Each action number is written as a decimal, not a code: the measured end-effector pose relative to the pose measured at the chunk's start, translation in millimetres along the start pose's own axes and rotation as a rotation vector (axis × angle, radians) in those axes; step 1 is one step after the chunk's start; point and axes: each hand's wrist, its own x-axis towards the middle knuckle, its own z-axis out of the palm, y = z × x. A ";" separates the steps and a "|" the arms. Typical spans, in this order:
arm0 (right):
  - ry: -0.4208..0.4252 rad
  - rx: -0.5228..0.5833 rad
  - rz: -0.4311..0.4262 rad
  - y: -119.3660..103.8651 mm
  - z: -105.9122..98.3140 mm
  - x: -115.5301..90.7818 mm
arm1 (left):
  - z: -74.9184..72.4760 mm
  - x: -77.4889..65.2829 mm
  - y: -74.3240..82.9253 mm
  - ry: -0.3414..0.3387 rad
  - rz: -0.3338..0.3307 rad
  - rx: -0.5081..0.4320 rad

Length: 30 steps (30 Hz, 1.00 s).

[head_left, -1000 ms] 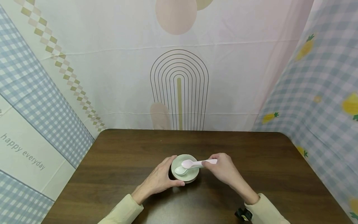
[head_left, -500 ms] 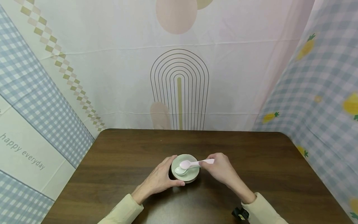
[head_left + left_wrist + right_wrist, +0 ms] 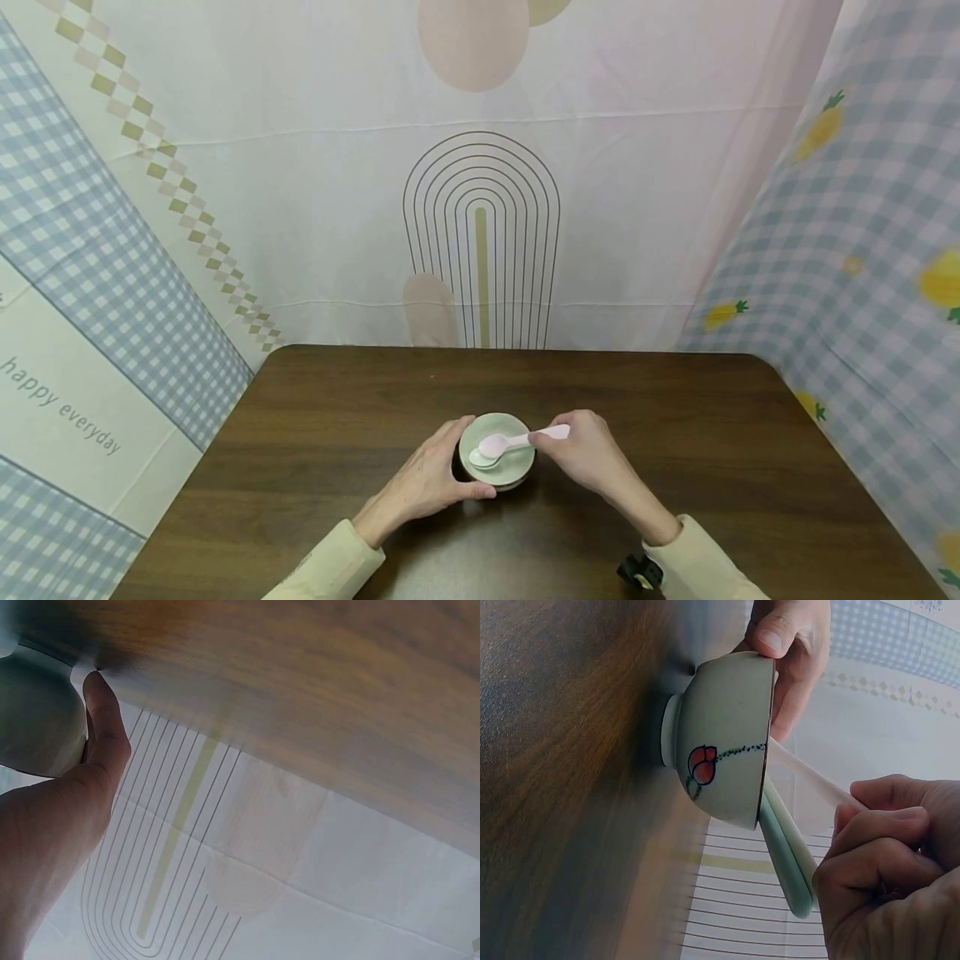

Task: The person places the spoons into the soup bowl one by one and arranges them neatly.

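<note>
A small pale-green bowl (image 3: 472, 433) stands upright on the table; the right wrist view shows a red painted motif on its outer wall (image 3: 731, 705). My left hand (image 3: 422, 477) grips the bowl from the left, thumb along the near side and fingers around the far side. My right hand (image 3: 592, 454) pinches a pink spoon (image 3: 516, 442) by its handle, the spoon's head over the inside of the bowl. Beneath it a light-green spoon (image 3: 480, 459) lies in the bowl. In the right wrist view, a green handle (image 3: 781, 859) and a paler handle (image 3: 793, 829) stick out past the rim.
The dark brown wooden table (image 3: 360, 392) runs back to a white printed cloth (image 3: 637, 208). Blue checked cloth (image 3: 847, 317) hangs at the right side. A black device (image 3: 640, 572) is on the right wrist by the sleeve.
My right hand has shifted slightly left with the pink spoon, whose head now overlaps the light-green spoon's head more. The left hand and the bowl have stayed in place.
</note>
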 end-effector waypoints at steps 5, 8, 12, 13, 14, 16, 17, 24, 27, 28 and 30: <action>0.012 0.011 0.000 -1.2 0.6 -1.0 | 0.1 0.3 -0.2 0.002 0.002 0.004; 0.015 0.017 0.002 -2.0 0.8 -1.5 | 0.0 0.4 0.0 0.002 0.002 0.002; 0.019 0.021 0.001 -2.3 1.3 -1.3 | 0.1 0.3 -0.2 0.003 0.001 -0.001; 0.020 0.021 0.001 -2.2 1.5 -1.2 | 0.1 0.2 -0.2 0.003 0.001 -0.001; 0.021 0.021 0.001 -1.8 1.8 -0.8 | 0.2 0.3 -0.3 0.003 0.001 -0.001; 0.022 0.022 0.004 -1.4 2.4 -0.3 | 0.2 0.2 -0.3 0.004 0.001 0.003; 0.022 0.023 0.004 -1.6 2.5 -0.2 | 0.2 0.3 -0.2 0.004 0.001 0.004; 0.022 0.027 -0.016 -1.7 2.1 0.1 | -0.3 0.2 -0.1 0.005 0.015 0.013; 0.038 0.013 -0.022 -1.1 2.2 1.3 | -0.3 0.3 -0.2 0.004 0.017 0.016; 0.043 0.009 -0.023 -0.7 2.4 1.8 | -0.4 0.3 -0.1 0.005 0.017 0.016; 0.051 0.001 -0.025 -1.0 2.3 2.1 | -0.5 0.2 0.2 0.006 0.013 0.014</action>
